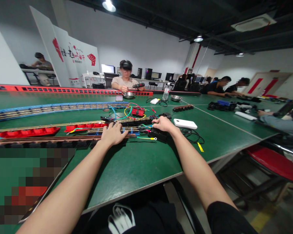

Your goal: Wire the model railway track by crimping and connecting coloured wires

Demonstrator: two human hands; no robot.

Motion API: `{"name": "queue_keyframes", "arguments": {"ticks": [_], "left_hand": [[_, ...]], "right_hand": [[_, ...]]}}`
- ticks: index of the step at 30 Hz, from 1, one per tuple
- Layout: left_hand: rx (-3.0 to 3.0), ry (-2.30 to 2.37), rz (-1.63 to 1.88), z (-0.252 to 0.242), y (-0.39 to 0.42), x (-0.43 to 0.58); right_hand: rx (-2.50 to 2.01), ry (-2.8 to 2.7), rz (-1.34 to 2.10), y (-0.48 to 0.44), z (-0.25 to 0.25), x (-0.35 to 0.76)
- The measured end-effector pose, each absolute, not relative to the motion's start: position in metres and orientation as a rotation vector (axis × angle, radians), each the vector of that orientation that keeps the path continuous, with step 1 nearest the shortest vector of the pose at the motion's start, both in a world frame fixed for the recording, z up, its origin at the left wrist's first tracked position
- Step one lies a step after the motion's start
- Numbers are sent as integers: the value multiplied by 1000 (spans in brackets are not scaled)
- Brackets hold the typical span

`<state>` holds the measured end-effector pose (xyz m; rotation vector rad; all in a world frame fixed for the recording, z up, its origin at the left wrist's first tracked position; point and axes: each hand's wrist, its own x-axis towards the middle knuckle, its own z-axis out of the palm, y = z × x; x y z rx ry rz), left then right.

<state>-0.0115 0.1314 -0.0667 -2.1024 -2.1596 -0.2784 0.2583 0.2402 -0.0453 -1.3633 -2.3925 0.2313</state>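
- Left hand (113, 134): fingers spread flat on the long rails (63, 139) lying across the green worktop (141, 162), gripping nothing.
- Right hand (164, 124): fingers curled over a black block (158, 135) among coloured wires (146, 138); cannot tell whether they grip it.
- White box (185, 123) just beside it.

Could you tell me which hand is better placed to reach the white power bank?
Probably right: the right hand lies beside the white rectangular power bank; the left hand is farther.

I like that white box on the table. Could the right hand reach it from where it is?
Probably yes. The right hand rests on a black block, and the white box lies just beside it on the green table, with nothing between.
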Motion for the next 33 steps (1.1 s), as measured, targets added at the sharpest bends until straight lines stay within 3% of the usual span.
{"name": "queue_keyframes", "arguments": {"ticks": [19,22,28,33], "left_hand": [[-2135,-2150,-344,-64,139,-5],[-2128,-2135,-339,-64,138,-6],[-2099,-2130,-341,-66,139,-6],[-2106,-2112,-359,-65,139,-6]], "right_hand": [[-1273,-2241,148,235,-49,267],[-1217,-2051,307,241,-54,266],[-1201,-1385,976,243,-53,253],[-1116,-1071,1265,240,-44,250]]}}
